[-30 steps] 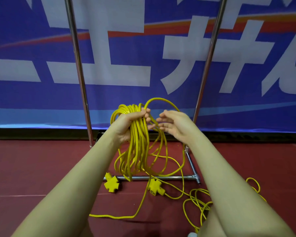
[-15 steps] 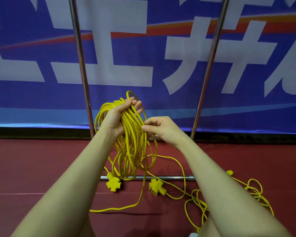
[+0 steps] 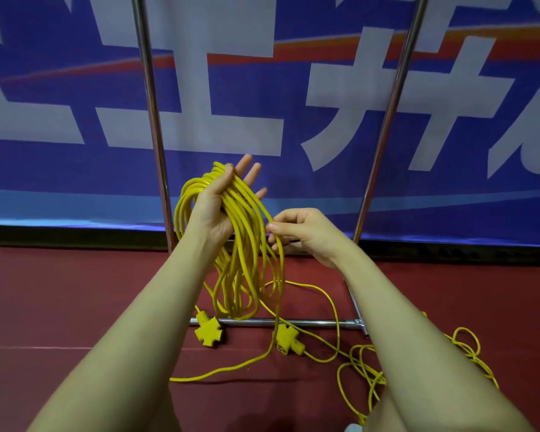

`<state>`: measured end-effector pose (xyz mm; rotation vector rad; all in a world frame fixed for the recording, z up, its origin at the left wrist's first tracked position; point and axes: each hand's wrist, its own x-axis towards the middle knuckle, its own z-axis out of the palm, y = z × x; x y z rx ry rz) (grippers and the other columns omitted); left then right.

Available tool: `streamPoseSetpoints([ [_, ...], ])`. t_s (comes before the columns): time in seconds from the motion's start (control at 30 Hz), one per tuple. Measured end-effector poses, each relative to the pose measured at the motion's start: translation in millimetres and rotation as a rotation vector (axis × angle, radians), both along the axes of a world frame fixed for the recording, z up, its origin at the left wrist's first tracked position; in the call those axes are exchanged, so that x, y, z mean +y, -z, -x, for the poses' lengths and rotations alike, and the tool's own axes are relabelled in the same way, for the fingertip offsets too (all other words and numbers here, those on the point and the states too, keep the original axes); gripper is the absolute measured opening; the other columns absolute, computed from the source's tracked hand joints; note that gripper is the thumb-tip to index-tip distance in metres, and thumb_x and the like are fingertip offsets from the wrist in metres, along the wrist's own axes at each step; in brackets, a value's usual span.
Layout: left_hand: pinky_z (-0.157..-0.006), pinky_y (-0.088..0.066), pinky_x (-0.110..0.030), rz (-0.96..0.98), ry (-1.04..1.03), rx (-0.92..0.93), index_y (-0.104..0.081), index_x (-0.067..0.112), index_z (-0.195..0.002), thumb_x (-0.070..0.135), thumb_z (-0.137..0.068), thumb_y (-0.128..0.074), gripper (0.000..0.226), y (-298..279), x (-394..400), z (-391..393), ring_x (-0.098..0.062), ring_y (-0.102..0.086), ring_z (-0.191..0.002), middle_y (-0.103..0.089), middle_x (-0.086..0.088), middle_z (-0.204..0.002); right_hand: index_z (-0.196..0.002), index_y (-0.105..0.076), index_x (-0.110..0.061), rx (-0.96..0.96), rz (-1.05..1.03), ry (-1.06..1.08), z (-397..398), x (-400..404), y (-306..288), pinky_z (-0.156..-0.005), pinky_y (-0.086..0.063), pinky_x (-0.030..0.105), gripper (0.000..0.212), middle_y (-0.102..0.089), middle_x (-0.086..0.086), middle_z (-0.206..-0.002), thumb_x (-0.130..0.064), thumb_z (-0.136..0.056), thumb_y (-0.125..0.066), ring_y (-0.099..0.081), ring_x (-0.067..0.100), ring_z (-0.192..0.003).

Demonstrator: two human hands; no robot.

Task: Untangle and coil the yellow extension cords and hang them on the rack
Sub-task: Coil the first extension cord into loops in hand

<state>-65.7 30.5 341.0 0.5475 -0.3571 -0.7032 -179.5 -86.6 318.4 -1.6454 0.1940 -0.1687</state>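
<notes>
Setting: red floor (image 3: 60,307), blue banner, chrome rack (image 3: 152,120). Left hand (image 3: 219,207), fingers spread, carries the coiled yellow cord (image 3: 243,244); right hand (image 3: 306,233) pinches one strand. Step: coiling. Next: draw in floor slack (image 3: 365,372), lay another loop.

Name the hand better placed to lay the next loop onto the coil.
Right. The right hand already pinches the loose strand beside the coil; the left hand is full, carrying the coil.
</notes>
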Motion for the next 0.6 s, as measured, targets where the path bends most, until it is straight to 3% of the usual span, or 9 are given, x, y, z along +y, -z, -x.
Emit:
streamPoseSetpoints([
  [0.17, -0.066, -0.059, -0.032, 0.029, 0.001, 0.003, -0.051, 0.017, -0.080, 0.017, -0.097, -0.045, 0.019, -2.9, -4.9, 5.1, -0.005, -0.056, -0.048, -0.061, 0.007, -0.061, -0.078, -0.060, -0.010, 0.081, 0.038, -0.019, 2.2, -6.6, 8.2, -0.063, -0.052, 0.020, 0.020, -0.060, -0.006, -0.059, -0.019, -0.095, -0.053, -0.059, 0.008, -0.054],
  [0.3, -0.044, -0.042, -0.017, -0.006, 0.031, 0.018, -0.052, 0.017, -0.079, 0.020, -0.098, -0.043, 0.022, -2.6, -5.2, 8.0, -0.003, -0.039, -0.037, -0.051, 0.009, -0.053, -0.074, -0.054, -0.012, 0.168, -0.045, -0.103, 5.4, -11.7, 18.7, -0.064, -0.050, 0.025, 0.026, -0.054, 0.000, -0.066, -0.023, -0.096, -0.049, -0.055, 0.017, -0.061],
  [0.4, -0.042, -0.039, -0.015, -0.062, 0.028, 0.001, -0.053, 0.014, -0.082, 0.020, -0.099, -0.042, 0.021, -3.1, -6.2, 13.0, -0.003, -0.039, -0.035, -0.050, 0.008, -0.050, -0.074, -0.053, -0.011, 0.195, -0.093, -0.102, 8.1, -18.8, 24.4, -0.068, -0.048, 0.028, 0.023, -0.050, 0.002, -0.069, -0.019, -0.095, -0.049, -0.050, 0.018, -0.062],
  [0.6, -0.053, -0.050, -0.021, -0.044, -0.001, 0.037, -0.054, 0.012, -0.078, 0.019, -0.098, -0.044, 0.023, -0.2, -5.1, 11.4, -0.006, -0.051, -0.042, -0.051, 0.006, -0.049, -0.066, -0.053, -0.010, 0.193, -0.089, 0.048, 11.5, -28.6, 30.6, -0.059, -0.043, 0.022, 0.033, -0.049, 0.003, -0.063, -0.028, -0.094, -0.053, -0.047, 0.014, -0.056],
])
